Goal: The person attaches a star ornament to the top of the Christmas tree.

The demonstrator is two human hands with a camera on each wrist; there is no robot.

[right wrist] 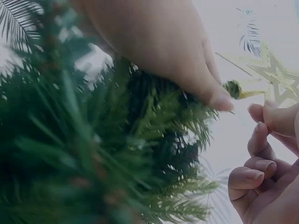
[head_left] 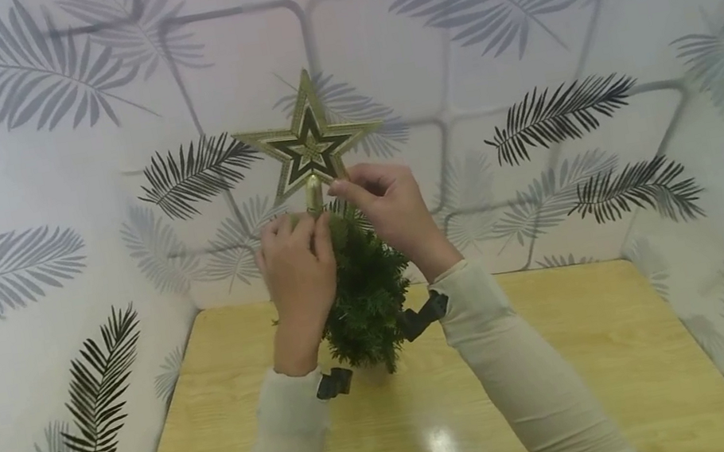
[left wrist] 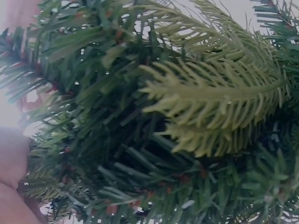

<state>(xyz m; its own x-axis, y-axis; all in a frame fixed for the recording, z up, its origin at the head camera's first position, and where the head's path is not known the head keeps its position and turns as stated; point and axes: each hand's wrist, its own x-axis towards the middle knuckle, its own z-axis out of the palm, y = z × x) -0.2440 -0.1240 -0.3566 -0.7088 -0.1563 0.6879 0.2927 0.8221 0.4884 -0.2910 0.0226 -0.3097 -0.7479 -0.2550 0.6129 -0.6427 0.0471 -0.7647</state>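
Observation:
A gold star tree topper (head_left: 312, 146) stands upright above the tip of a small green artificial Christmas tree (head_left: 365, 306). Its tubular stem (head_left: 313, 192) meets the treetop. My left hand (head_left: 300, 269) grips the tree's top just under that stem, fingers curled over the upper twigs. With thumb and forefinger, my right hand (head_left: 395, 208) pinches the star's lower right part; its other fingers are curled, as the right wrist view shows around the hand (right wrist: 271, 168). Green and yellowish needles (left wrist: 215, 98) fill most of the left wrist view, hiding much of the left hand.
The tree stands on a light wooden table (head_left: 226, 444), near its back edge. Behind and at both sides is a pale wall covering (head_left: 551, 225) with grey and black leaf prints. A black strap (head_left: 425, 316) is on the right wrist, another (head_left: 335, 383) on the left.

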